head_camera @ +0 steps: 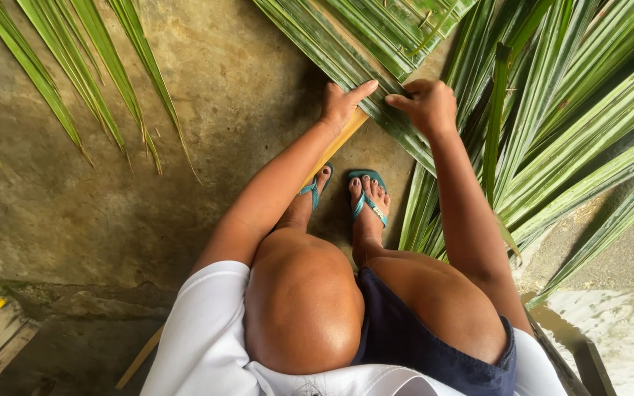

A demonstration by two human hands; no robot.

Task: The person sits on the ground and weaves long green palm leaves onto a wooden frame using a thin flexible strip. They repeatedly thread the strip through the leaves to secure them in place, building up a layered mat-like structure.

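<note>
Your left hand [343, 103] presses flat on the palm frond [376, 81] lying across the floor [111, 183]; right hand [428, 103] fingers pinch a leaflet [405, 121]. Risk: leaflet edge slices skin, or tears if yanked.

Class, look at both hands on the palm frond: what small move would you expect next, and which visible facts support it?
Probably the right hand folds the leaflet it pinches across the woven strip. Judged from this: the left hand lies flat on the frond's midrib, the right hand's fingers pinch a leaflet at the edge of the woven part, and loose leaflets fan out unwoven to the right.
</note>
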